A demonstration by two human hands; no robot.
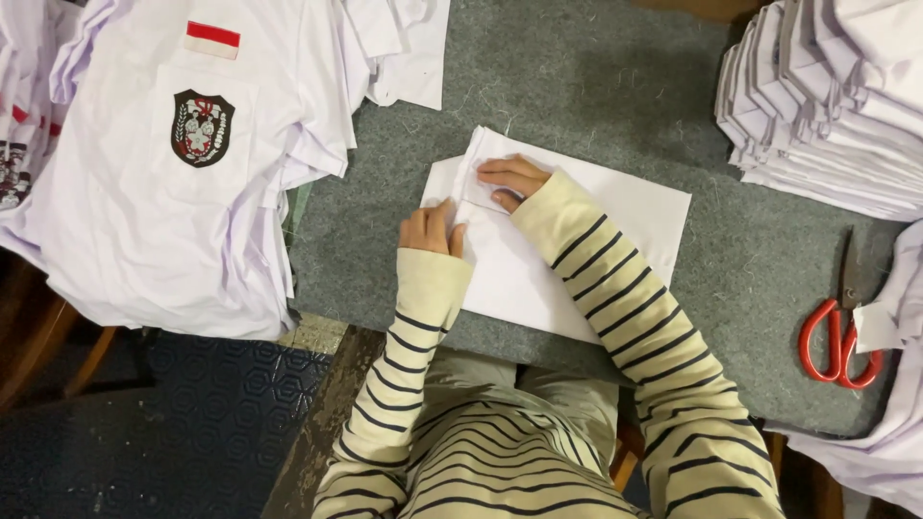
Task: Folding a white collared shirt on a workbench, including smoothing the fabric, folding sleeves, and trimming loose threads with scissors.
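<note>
Folded white cloth piece lies flat on the grey felt-covered table, near its front edge, mid-width. Left hand curled, knuckles up, pressing the cloth's left edge; grip nearly closed, pinching nothing that shows. Right hand flat with fingers on the small folded flap at the cloth's top left corner. Stack of white badge shirts at left edge, folded white stack at back right corner, red-handled scissors by right edge.
</note>
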